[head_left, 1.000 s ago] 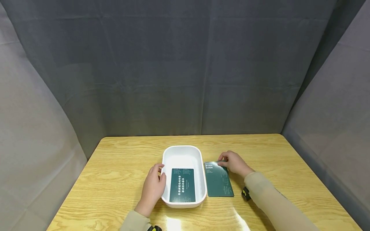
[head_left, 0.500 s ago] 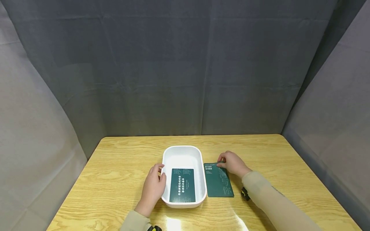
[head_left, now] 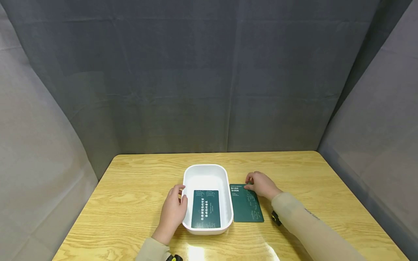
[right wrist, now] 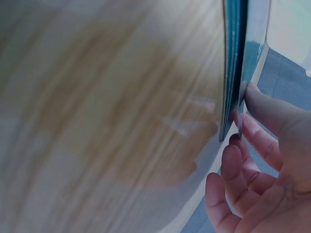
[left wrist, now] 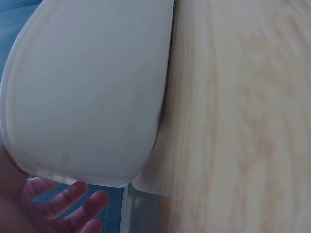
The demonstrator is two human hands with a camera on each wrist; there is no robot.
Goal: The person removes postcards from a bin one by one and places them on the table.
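**Booklet Stack Shifted Toward Tray; Right-Hand Grip at Far Edge**

Shifted slightly since one second ago: green booklets on the table [head_left: 245, 204], now closer to the tray wall, with the right hand [head_left: 260, 185] drawn a little toward the tray. No change at the left hand [head_left: 173, 212] or the white tray [head_left: 207, 170].

Current state
- Right hand: fingers curled over the far edge of the green booklets on the table; in the right wrist view, fingertips [right wrist: 250, 127] at the edge of a thin stack [right wrist: 233, 63], thumb on one face, fingers on the other. Pinch grip, narrow.
- Left hand: flat against the left outer wall of the white tray [left wrist: 87, 92], fingers relaxed and slightly spread [left wrist: 80, 206], thumb at the rim. Bracing, not gripping.
- Green booklet in the tray [head_left: 206, 209]: flat on the floor, toward the near end.
- Wooden table [head_left: 137, 188]: bearing tray and stack side by side, nearly touching.

Likely faults from here (judgement)
- Partial pickup: several thin sheets in the pinch; too shallow a grip, and only the top sheets lifted, the rest left or fanned out.
- Slip: glossy covers, light pinch at one edge only; sag or slide-out on lifting.
- Snag on the tray rim: stack edge next to the wall; too low a lift, and the tray nudged despite the left-hand brace.
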